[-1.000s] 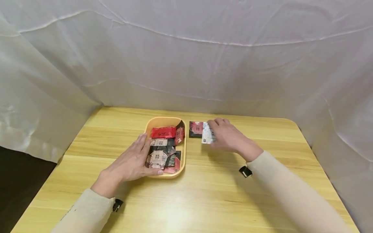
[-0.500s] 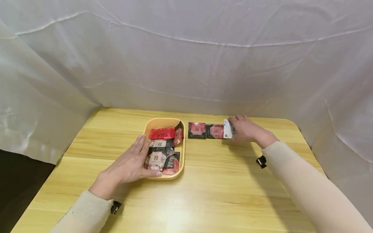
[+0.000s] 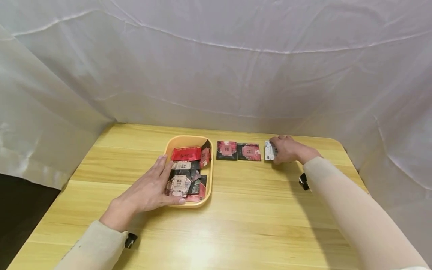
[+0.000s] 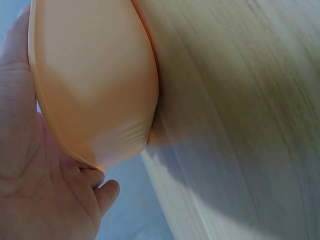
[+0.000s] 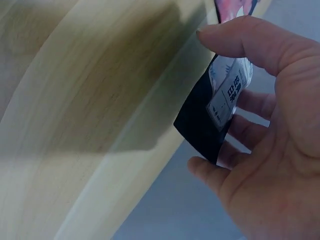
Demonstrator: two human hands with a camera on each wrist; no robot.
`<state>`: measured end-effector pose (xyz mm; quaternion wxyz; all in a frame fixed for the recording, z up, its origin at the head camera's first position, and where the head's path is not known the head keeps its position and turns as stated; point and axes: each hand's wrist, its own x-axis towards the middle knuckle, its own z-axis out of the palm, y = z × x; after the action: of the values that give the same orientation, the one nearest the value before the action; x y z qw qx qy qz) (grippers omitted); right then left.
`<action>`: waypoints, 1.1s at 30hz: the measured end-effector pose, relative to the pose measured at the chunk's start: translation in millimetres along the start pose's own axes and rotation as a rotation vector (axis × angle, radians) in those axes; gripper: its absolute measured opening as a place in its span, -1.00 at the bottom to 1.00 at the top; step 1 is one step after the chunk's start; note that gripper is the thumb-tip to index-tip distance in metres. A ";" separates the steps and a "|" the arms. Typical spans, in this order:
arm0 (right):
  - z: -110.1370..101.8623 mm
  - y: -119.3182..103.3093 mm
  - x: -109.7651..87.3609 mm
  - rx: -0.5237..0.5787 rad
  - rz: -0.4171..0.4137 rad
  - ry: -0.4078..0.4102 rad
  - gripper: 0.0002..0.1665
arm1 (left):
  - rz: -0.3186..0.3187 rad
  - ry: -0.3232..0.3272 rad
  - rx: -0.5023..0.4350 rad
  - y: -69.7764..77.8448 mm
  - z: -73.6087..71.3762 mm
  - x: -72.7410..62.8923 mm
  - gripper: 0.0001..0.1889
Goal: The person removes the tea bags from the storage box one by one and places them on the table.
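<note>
My left hand (image 3: pixel 146 190) rests against the left side and near corner of a yellow-orange plastic basket (image 3: pixel 208 189), fingers extended along its rim. In the left wrist view the basket wall (image 4: pixel 95 75) stands beside the palm. Inside lie several flat sachets, among them a shiny red sachet (image 3: pixel 186 153) and a black and beige sachet (image 3: pixel 179 185). At the right, my right hand (image 3: pixel 288 149) holds a black and white sachet (image 5: pixel 202 112) between thumb and fingers, low at the table. To its left lie two black and red sachets, the first sachet (image 3: pixel 227 150) beside the second sachet (image 3: pixel 248 152).
The wooden table (image 3: pixel 236 221) has its far edge just behind the row of sachets. Pale cloth (image 3: pixel 216 67) hangs behind and on both sides. A dark area (image 3: pixel 23 210) lies beyond the table's left edge.
My right hand has moved right with the black and white sachet, uncovering the second black and red sachet, and now a gap separates them. My left hand stays at the basket.
</note>
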<state>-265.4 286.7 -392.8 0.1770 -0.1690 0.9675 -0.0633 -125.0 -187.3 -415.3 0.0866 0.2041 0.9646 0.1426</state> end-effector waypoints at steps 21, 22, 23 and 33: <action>4.6 1.4 15.8 0.042 0.040 -0.095 0.15 | -0.010 -0.018 0.001 -1.1 0.0 1.3 0.50; 4.9 1.2 16.3 0.042 0.040 -0.096 0.15 | -0.011 -0.019 0.000 -1.0 0.1 1.1 0.50; 5.0 1.0 16.8 0.042 0.038 -0.097 0.15 | -0.011 -0.019 -0.001 -0.8 0.1 1.0 0.51; 5.8 1.3 20.2 0.028 0.040 -0.114 0.12 | -0.008 -0.016 -0.006 0.3 -0.3 0.0 0.50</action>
<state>-281.5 280.5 -404.9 0.2355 -0.1503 0.9581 -0.0636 -124.9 -187.1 -414.9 0.0955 0.2011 0.9642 0.1437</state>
